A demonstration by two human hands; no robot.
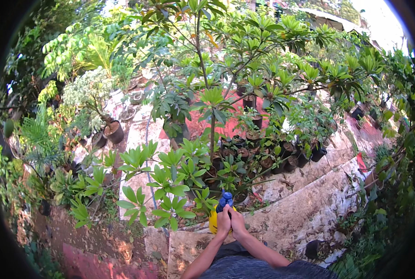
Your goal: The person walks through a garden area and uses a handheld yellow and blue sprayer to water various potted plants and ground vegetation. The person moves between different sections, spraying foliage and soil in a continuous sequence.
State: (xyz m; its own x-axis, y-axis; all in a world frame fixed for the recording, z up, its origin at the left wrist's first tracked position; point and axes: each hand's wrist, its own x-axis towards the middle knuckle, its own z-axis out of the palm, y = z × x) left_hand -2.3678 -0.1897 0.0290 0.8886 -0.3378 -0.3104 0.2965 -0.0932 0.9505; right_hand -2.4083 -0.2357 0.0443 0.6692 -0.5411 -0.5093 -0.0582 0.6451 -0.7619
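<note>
Both hands, left hand and right hand, fingers seemingly wrapped around the blue pump top of a yellow spray bottle, beside potted shrubs.

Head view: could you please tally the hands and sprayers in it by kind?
Hands: 2, left hand and right hand, both clasped on the sprayer.
Sprayers: 1, a yellow sprayer with a blue top.
Total: 3

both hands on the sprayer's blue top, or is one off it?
Touching, both. The head view shows the left hand and right hand wrapped around the blue top of the yellow sprayer, with no gap visible.
</note>
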